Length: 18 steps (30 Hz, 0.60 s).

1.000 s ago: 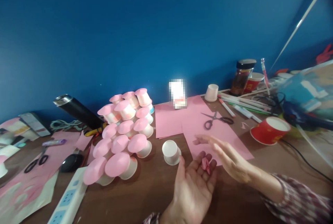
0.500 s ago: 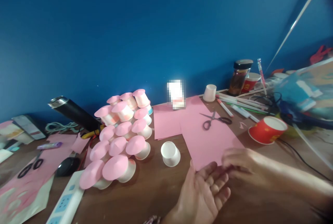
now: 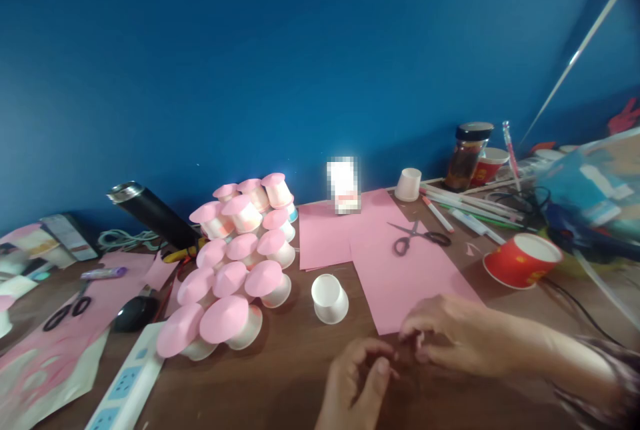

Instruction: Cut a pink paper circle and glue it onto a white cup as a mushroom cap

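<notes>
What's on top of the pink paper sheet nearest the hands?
Black-handled scissors lie on the pink sheet; the right hand overlaps its near edge. Anything beneath the sheet is hidden.

Both hands meet low over the brown worktop [image 3: 280,370], just below the near edge of the pink sheet [image 3: 400,277]. The left hand [image 3: 353,380] has its fingers [image 3: 379,377] curled in; the right hand [image 3: 450,337] pinches fingertips beside it. Whatever sits between them is too small to tell. A white cup [image 3: 329,298] lies left of the sheet, scissors [image 3: 417,237] rest on it, and a red cup [image 3: 523,260] lies to its right.
</notes>
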Tool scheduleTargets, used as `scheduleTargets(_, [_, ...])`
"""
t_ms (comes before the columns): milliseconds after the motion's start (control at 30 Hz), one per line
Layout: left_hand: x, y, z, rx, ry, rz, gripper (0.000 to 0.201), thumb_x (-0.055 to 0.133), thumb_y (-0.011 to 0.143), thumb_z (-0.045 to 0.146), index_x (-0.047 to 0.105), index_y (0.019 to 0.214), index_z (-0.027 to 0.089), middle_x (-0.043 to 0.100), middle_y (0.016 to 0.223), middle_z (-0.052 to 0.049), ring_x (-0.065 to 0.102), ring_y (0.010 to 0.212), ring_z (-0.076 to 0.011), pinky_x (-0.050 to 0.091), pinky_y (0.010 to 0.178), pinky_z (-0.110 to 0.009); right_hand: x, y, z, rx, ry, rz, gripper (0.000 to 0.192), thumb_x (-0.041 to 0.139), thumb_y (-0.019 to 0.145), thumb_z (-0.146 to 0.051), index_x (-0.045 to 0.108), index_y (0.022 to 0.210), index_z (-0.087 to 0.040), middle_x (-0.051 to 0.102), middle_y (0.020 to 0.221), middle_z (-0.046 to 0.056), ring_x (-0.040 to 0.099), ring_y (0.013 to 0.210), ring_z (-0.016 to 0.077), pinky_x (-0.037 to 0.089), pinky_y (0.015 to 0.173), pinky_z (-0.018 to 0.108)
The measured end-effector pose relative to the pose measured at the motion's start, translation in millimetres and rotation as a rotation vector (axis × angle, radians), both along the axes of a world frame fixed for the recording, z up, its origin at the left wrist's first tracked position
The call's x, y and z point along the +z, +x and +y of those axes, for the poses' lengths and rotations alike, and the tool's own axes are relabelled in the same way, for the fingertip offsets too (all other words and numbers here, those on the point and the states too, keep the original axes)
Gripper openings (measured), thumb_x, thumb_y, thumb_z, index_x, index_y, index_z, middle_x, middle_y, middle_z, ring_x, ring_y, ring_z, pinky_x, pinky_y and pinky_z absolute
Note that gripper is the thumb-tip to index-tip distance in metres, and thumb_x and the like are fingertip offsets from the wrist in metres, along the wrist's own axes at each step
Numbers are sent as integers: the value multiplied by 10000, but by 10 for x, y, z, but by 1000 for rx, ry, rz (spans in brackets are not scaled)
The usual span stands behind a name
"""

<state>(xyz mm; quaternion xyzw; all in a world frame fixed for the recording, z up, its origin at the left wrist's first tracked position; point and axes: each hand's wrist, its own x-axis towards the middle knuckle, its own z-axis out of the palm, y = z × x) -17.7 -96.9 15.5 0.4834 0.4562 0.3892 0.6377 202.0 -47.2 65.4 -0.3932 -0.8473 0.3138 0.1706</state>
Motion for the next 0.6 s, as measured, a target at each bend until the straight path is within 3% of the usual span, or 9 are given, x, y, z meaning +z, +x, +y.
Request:
scheduleTargets(133, [-24,-374,69,321,273,384,205,602,773,367,583,681,185,563,641,-25,527,608,-155,437,598,-261,12,-328,154,47,-52,-5,129,563,830,-214,684,875,-221,713,819,11,639,733,162,459,639,230])
scheduleTargets(233, [-59,-534,172,486,383,527,215,658,724,348,570,849,197,596,797,-42,582,743,-196,478,713,-314,-47,-452,211,17,-81,33,116,553,847,-220,668,850,-207,705,754,4,636,686,147,451,619,223])
scheduleTargets(333, [-86,-530,310,494,444,595,458,664,721,345,504,1128,207,577,1128,-109,550,1045,-266,430,907,-406,-148,-540,250,-20,-131,73,135,534,860,-218,664,876,-189,679,658,-1,624,602,133,455,594,219])
scheduleTargets(400, [-103,-473,415,463,487,632,589,670,716,347,432,1237,208,510,1264,-130,468,1181,-289,366,988,-449,-237,-586,256,-55,-126,117,142,538,850,-202,668,904,-184,685,710,12,628,625,136,465,604,222])
scheduleTargets(500, [-121,-383,561,408,481,646,624,685,696,348,425,1245,202,508,1274,-135,454,1200,-307,353,994,-477,-377,-627,249,-88,-129,191,165,536,840,-183,665,943,-182,687,809,26,629,663,135,474,619,223])
scheduleTargets(600, [-85,-317,657,372,436,590,542,679,703,347,464,1174,185,559,1179,-129,512,1117,-294,382,957,-466,-494,-634,249,-129,-180,264,168,496,866,-185,646,941,-178,664,754,13,608,617,120,471,599,219])
